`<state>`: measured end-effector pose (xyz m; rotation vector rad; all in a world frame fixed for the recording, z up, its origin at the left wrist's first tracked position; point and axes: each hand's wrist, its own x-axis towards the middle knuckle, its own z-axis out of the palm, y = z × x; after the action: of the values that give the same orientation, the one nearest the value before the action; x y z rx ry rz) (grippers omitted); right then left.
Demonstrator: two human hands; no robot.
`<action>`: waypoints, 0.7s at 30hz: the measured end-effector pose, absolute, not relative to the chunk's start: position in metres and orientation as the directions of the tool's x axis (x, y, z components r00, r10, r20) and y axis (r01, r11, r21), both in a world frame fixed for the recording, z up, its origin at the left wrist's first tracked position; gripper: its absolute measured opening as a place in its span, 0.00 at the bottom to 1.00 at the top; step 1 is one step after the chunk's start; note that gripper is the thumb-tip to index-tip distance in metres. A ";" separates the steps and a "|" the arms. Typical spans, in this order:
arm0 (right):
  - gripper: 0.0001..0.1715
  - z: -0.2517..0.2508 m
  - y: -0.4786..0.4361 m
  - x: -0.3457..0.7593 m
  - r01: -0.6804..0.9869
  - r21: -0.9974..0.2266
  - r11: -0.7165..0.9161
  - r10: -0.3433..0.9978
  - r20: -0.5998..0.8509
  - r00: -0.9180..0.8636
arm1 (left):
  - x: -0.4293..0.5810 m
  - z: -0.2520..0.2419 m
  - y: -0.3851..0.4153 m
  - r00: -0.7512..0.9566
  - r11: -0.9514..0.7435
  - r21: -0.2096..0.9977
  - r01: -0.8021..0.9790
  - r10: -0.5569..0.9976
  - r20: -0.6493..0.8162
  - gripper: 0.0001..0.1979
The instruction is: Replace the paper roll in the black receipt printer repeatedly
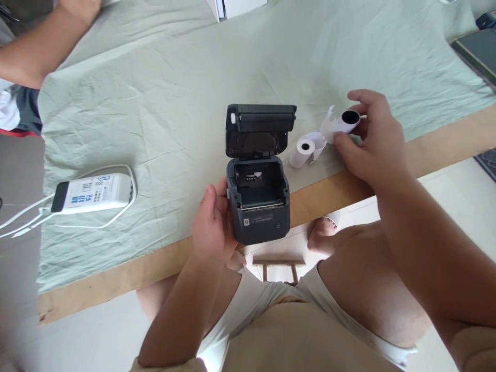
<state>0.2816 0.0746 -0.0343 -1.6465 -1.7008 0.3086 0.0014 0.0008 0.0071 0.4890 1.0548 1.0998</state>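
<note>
A small black printer (pixel 260 206) with its lid raised is held near the table's front edge by my left hand (pixel 215 222), whose fingers go under its left side. Its paper compartment looks to hold no roll. My right hand (pixel 366 137) has thumb and fingers around a white paper roll (pixel 340 125) with a wide black core, to the right of the printer. Between that roll and the printer, a smaller white roll (pixel 301 155) with a narrow core rests on the cloth, its loose paper end curling rightward.
A white power strip (pixel 95 192) with cables lies on the left of the green cloth (pixel 174 103). Another person's arm (pixel 46 46) reaches in at the upper left. A white box (pixel 242 6) stands at the back, and a dark flat object (pixel 478 54) at the right.
</note>
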 end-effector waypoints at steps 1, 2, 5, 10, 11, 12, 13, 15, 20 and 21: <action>0.35 -0.034 0.074 0.282 0.770 -0.624 0.137 0.944 0.317 0.089 | 0.002 0.007 0.001 0.064 0.418 0.769 -0.484 0.893 -0.445 0.27; 0.35 -0.034 0.074 0.282 0.786 -0.603 0.134 0.946 0.313 0.079 | 0.002 0.008 0.001 0.059 0.419 0.764 -0.491 0.891 -0.451 0.27; 0.33 -0.031 0.073 0.279 0.841 -0.525 0.128 0.942 0.329 0.062 | 0.003 0.009 0.002 0.046 0.428 0.744 -0.514 0.879 -0.474 0.28; 0.28 -0.027 0.075 0.272 0.834 -0.551 0.039 0.944 0.294 0.150 | 0.004 0.009 0.003 0.021 0.421 0.737 -0.528 0.875 -0.485 0.26; 0.29 -0.026 0.075 0.273 0.818 -0.575 0.035 0.940 0.296 0.167 | 0.004 0.008 0.003 0.015 0.419 0.736 -0.532 0.874 -0.487 0.25; 0.31 -0.026 0.076 0.273 0.789 -0.613 0.035 0.932 0.305 0.196 | 0.004 0.007 0.003 0.011 0.418 0.734 -0.536 0.872 -0.489 0.24; 0.34 -0.025 0.076 0.274 0.744 -0.667 0.040 0.919 0.317 0.235 | 0.004 0.007 0.003 0.009 0.417 0.731 -0.540 0.872 -0.490 0.23; 0.35 -0.021 0.077 0.276 0.640 -0.764 0.081 0.905 0.326 0.274 | 0.004 0.005 0.002 0.013 0.412 0.731 -0.543 0.875 -0.483 0.21; 0.23 0.001 0.073 0.265 0.645 -0.700 0.306 0.937 0.339 -0.077 | 0.003 0.004 0.001 0.056 0.400 0.753 -0.522 0.898 -0.437 0.21; 0.22 0.006 0.070 0.259 0.654 -0.675 0.343 0.930 0.342 -0.135 | 0.002 0.004 0.000 0.056 0.393 0.766 -0.508 0.903 -0.426 0.20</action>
<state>0.2587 0.0699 0.0059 -1.3899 -1.8710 0.4761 0.0021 0.0005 0.0042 0.4760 1.0329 1.1338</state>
